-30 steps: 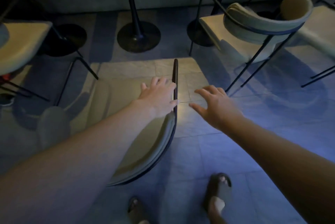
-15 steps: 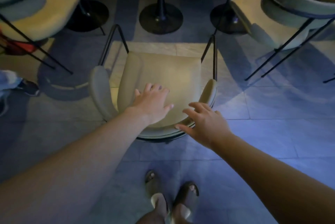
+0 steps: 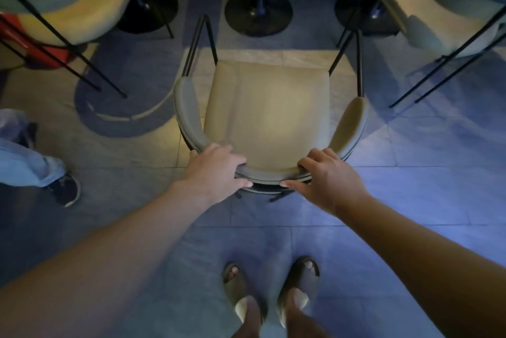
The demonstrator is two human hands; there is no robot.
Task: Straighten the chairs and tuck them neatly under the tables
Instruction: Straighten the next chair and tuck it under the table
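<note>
A beige chair (image 3: 267,107) with a curved padded backrest and thin black legs stands right in front of me, its seat facing the black pedestal table base (image 3: 258,15). My left hand (image 3: 213,173) grips the left part of the backrest, fingers over the top and thumb underneath. My right hand (image 3: 328,176) grips the right part the same way. The tabletop itself is out of view.
A second beige chair (image 3: 68,9) stands at the upper left, a third (image 3: 427,14) at the upper right. More round table bases (image 3: 149,9) sit behind them. Another person's jeans leg and dark shoe (image 3: 64,189) are at the left. My sandalled feet (image 3: 271,291) stand on the tiled floor.
The chair has turned from sideways to square with the table base. Both hands went from hovering over the seat and backrest to closing on the backrest.
</note>
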